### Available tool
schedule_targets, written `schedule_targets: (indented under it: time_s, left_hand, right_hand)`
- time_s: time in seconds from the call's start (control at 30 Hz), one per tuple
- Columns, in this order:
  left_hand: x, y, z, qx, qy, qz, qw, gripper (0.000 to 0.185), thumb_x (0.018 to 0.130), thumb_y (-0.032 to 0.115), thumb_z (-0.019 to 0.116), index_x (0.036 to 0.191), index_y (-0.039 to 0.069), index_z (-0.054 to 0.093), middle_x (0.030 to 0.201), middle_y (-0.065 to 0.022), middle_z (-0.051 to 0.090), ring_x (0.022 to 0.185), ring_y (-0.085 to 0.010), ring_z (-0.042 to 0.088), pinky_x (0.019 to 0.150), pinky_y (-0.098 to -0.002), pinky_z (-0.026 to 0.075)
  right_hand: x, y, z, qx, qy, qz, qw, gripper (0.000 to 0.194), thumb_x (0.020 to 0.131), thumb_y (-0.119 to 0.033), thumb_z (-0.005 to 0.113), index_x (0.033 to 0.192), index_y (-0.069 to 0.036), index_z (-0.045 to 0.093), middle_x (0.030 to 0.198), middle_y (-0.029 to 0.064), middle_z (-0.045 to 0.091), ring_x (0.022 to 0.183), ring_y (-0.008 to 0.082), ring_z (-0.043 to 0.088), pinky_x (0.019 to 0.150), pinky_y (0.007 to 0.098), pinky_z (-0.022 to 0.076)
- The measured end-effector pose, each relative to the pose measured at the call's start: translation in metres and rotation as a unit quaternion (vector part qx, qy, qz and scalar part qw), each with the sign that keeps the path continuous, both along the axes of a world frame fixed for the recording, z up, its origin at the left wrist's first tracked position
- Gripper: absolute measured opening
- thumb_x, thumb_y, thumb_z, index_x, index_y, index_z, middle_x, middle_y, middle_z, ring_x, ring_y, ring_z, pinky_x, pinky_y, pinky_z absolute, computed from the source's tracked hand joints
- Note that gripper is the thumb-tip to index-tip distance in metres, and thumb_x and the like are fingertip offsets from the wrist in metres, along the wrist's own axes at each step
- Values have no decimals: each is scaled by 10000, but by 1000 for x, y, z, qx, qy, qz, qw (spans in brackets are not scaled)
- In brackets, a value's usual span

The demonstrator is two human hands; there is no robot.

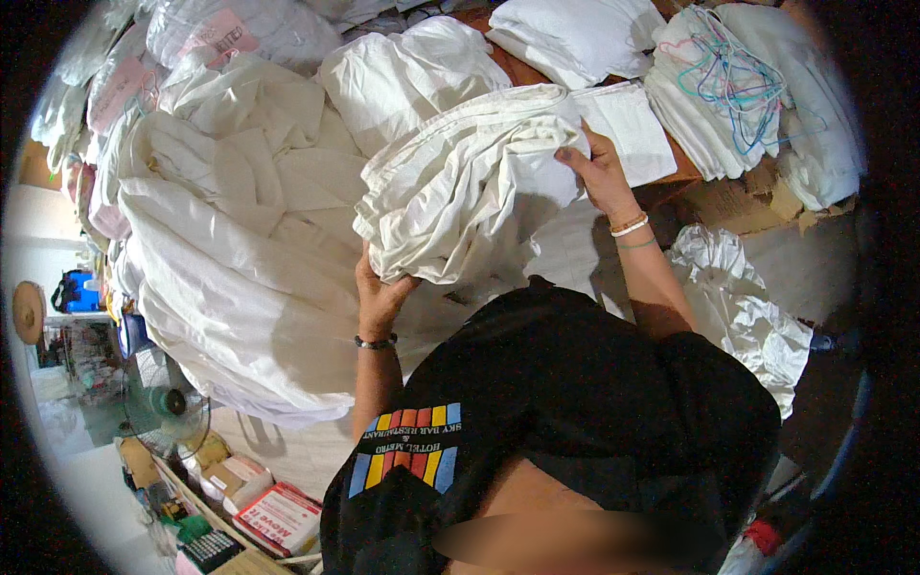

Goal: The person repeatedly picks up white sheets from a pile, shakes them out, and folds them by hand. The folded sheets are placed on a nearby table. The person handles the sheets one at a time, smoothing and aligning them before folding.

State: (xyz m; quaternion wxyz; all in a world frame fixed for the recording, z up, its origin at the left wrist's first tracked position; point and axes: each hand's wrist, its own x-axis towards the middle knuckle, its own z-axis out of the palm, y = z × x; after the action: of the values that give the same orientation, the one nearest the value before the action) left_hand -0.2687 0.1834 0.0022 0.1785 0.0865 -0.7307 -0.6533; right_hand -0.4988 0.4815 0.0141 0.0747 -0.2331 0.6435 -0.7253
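A bunched, loosely folded white cloth [460, 187] is held up between my two hands. My left hand [384, 295] grips its lower left end from beneath, fingers partly hidden by the fabric. At the upper right end, my right hand [600, 169] pinches the cloth with the thumb on top. Under and to the left of it spreads a big heap of white fabric [237, 237]. Just behind my right hand lies a flat folded white cloth [632, 129].
White fabric bundles [413, 75] and a folded white pile [575, 36] stand at the back. Tangled plastic hangers [733, 86] rest on folded whites at right. Crumpled white sheeting [747, 309] lies beside my right arm. A fan [172, 402] and a red-and-white box [280, 517] are lower left.
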Motion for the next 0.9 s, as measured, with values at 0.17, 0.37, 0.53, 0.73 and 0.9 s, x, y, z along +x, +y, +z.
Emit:
schedule_targets:
  time_s: [0.17, 0.37, 0.53, 0.73, 0.9]
  left_hand:
    - [-24, 13, 17, 95, 117, 186, 971, 360, 885, 6, 648, 1234, -26, 567, 1094, -121, 659, 994, -193, 650, 819, -330, 552]
    - [-103, -41, 83, -25, 239, 279, 930, 328, 912, 46, 686, 1217, -24, 584, 1076, -84, 675, 952, -151, 647, 859, -269, 520]
    - [-164, -84, 93, 49, 269, 290, 917, 337, 896, 81, 717, 1190, -22, 591, 1113, -104, 674, 970, -167, 646, 855, -296, 527]
    - [-200, -97, 17, 100, 155, 359, 915, 640, 855, 215, 760, 1355, -37, 451, 1318, -176, 557, 1122, -267, 586, 967, -377, 481]
    - [-211, -102, -11, 58, 58, 379, 922, 721, 884, 269, 729, 1394, -37, 321, 1374, -214, 486, 1149, -294, 555, 1005, -413, 460]
  right_hand:
    - [-34, -37, 22, -135, -56, -89, 985, 260, 894, -168, 742, 1038, 44, 706, 902, -4, 666, 785, 78, 550, 724, 236, 447]
    - [-95, -96, 72, 33, -22, -94, 995, 320, 963, -273, 654, 1183, -40, 652, 997, 22, 662, 890, 87, 584, 801, 213, 454]
    - [-121, -112, 72, -183, 96, -70, 976, 384, 956, -310, 660, 1250, -68, 610, 1006, -1, 622, 915, 84, 544, 799, 219, 419]
    - [-101, -15, -63, -19, -219, -195, 956, 554, 879, -289, 752, 1330, -59, 528, 1193, 87, 618, 1152, 194, 549, 950, 321, 438]
    - [-90, 73, -157, 133, -174, -543, 811, 853, 694, -226, 885, 1388, -11, 440, 1308, 267, 533, 1232, 358, 528, 1042, 429, 434]
